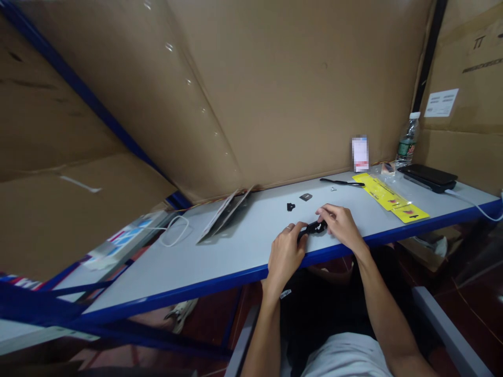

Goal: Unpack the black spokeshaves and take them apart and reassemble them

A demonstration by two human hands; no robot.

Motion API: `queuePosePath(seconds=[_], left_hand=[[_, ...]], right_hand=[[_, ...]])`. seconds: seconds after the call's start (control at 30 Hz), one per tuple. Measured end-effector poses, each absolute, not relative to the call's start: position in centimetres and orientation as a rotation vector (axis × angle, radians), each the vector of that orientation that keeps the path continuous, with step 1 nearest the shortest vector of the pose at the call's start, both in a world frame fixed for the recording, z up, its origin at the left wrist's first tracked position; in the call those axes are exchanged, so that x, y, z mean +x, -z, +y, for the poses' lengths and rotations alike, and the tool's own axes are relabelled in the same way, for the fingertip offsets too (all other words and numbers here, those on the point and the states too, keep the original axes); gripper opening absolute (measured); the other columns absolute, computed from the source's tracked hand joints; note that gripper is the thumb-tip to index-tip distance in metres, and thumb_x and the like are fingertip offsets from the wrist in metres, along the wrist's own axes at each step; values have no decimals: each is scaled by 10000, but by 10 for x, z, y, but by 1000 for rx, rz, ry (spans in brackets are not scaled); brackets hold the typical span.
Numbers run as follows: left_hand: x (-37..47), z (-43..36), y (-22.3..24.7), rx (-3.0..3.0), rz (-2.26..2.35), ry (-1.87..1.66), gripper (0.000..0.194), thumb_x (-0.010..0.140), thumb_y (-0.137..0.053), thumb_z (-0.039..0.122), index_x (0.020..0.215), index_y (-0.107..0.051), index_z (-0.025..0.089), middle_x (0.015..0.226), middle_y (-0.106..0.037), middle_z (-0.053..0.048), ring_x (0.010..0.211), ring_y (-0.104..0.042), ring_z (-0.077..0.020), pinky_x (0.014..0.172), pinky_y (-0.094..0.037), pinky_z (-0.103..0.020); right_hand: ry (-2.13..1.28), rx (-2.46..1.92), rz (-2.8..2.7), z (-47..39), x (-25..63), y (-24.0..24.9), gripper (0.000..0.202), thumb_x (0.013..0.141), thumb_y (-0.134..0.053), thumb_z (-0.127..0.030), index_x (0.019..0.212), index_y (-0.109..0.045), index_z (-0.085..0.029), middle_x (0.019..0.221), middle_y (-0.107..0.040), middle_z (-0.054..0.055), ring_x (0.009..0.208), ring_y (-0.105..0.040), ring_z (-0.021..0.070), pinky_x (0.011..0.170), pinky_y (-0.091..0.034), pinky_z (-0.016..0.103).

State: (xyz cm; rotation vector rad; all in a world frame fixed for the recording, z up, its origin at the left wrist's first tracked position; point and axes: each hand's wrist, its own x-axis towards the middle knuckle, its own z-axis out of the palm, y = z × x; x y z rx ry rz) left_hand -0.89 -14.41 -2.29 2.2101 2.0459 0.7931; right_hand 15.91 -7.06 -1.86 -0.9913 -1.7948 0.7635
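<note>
Close to the table's front edge, a small black device (315,228) with a shiny part at its right end lies between my hands; its exact kind is not clear. My left hand (286,250) is closed around its left end. At the other end, the bent fingers of my right hand (338,224) press together, and what lies between them is hidden. Beyond the hands rest a small black piece (291,207) and a flat dark grey piece (306,197). Farther back is a thin black stick-like part (341,182), with tiny shiny bits (334,189) beside it.
Yellow packaging cards (383,193) lie to the right on the grey table (157,277). Behind them are a phone-like screen (360,154), a bottle (408,139) and a black box-shaped device (428,178) with a white cable. Leaning flat sheets (223,214) stand at left. Cardboard (294,94) walls the back.
</note>
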Motion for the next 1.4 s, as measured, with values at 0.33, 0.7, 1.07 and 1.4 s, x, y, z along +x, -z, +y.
queuePosePath(seconds=[0.33,0.7,1.07,1.4], left_hand=[[-8,-144,22,2205,2081,-764,310,992,-487,191,1261,-630,247,1115,-717,-80,1023,-695,-269,814,-483,-334],[-3,-147,17,1828,2394,-802,330,970,-562,346,1274,-660,263,1016,-767,-88,946,-715,-300,723,-419,-326],[-38,-164,18,1586,2575,-862,346,944,-526,356,1251,-658,267,739,-683,-24,781,-667,-276,632,-322,-308],[-40,-163,22,1628,2479,-917,454,946,-536,366,1386,-582,265,906,-726,-45,877,-684,-276,730,-434,-337]], right_hand=[[-1118,-891,-1701,-70,161,19,403,932,-549,-550,861,-699,-183,503,-595,-27,382,-496,112,436,-383,219],[-1067,-879,-1672,-69,160,21,390,931,-562,-502,794,-716,-172,483,-561,-40,383,-477,92,434,-372,213],[-1075,-872,-1688,-71,160,22,339,946,-547,-441,786,-698,-183,497,-561,-44,395,-479,88,442,-365,215],[-1054,-882,-1737,-72,160,21,319,953,-542,-406,793,-703,-182,511,-574,-41,411,-504,91,463,-386,212]])
